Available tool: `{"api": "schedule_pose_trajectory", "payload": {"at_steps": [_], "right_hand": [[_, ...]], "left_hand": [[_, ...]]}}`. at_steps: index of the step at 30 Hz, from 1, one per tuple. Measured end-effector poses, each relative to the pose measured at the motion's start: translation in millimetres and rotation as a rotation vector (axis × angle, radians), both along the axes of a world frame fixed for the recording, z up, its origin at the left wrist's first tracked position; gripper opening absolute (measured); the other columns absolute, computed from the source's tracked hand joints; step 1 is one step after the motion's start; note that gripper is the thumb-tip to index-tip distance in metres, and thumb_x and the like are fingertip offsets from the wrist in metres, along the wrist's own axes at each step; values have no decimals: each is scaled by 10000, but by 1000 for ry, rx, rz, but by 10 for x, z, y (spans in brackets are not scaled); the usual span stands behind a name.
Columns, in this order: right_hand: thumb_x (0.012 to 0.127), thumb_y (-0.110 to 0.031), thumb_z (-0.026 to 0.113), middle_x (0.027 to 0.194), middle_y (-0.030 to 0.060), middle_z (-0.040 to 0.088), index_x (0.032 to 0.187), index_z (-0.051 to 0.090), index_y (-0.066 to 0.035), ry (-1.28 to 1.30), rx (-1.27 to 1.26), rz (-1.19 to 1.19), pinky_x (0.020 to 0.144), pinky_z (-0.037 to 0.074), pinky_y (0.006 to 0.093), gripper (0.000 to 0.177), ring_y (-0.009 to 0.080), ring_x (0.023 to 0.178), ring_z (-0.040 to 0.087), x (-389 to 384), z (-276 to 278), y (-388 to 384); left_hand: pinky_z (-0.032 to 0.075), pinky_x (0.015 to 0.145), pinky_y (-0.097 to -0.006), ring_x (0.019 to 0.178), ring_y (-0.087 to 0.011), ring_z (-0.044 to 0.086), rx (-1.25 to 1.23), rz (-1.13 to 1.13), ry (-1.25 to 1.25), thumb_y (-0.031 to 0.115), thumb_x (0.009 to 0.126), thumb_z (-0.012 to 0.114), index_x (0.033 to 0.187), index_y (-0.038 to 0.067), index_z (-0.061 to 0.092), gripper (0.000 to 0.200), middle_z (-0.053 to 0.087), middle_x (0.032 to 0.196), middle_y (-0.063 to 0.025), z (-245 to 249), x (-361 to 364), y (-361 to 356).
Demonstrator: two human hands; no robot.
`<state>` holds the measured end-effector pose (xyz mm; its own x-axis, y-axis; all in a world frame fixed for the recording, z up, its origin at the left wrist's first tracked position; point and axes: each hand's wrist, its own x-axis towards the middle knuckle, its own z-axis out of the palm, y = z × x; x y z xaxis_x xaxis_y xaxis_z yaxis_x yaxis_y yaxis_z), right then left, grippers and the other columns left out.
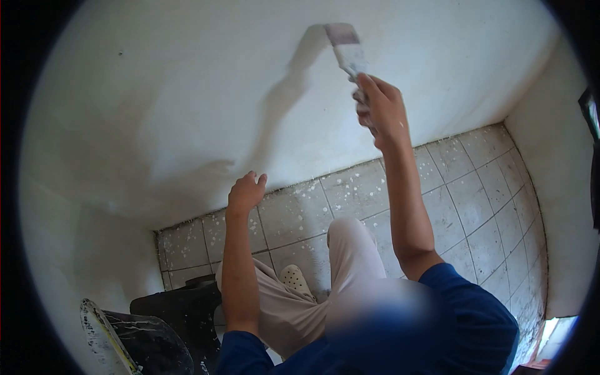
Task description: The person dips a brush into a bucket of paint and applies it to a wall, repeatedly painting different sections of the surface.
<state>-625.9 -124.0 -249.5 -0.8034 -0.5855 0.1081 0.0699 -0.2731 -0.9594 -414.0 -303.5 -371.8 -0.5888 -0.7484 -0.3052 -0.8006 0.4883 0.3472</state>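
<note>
Right hand (381,111) grips the paintbrush (347,47) at upper centre; left hand (245,192) hangs half-curled, empty; overloaded bristles could drip onto the tiled floor (475,206).

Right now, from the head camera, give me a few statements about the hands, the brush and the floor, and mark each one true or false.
1. The right hand grips the paintbrush, with its bristles up on the white wall. True.
2. The left hand holds a roller. False: it holds nothing, and its fingers are loosely curled near the foot of the wall.
3. The floor tiles are speckled with white paint. True.
4. The black container stands on the right-hand side of the picture. False: it sits at the lower left, beside the left arm.
</note>
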Motion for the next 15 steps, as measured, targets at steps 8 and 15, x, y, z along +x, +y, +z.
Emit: {"api": "schedule_pose_trajectory", "payload": {"at_steps": [8,15], "right_hand": [[882,-217,551,628,-1,481,836,576,-29,-465,400,70,377,298,212,195,74,480,420,52,-2197,28],[882,-232,545,654,2,488,985,617,-8,-145,308,50,395,300,212,257,71,494,415,54,-1300,81]], "left_hand": [[430,924,-456,1076,-375,551,-12,-23,48,421,916,413,1180,17,532,497,596,1128,-209,-37,109,7],[450,895,-457,1036,-370,574,20,-24,68,413,910,418,1112,14,559,469,614,1080,-209,-48,-32,61]]}}
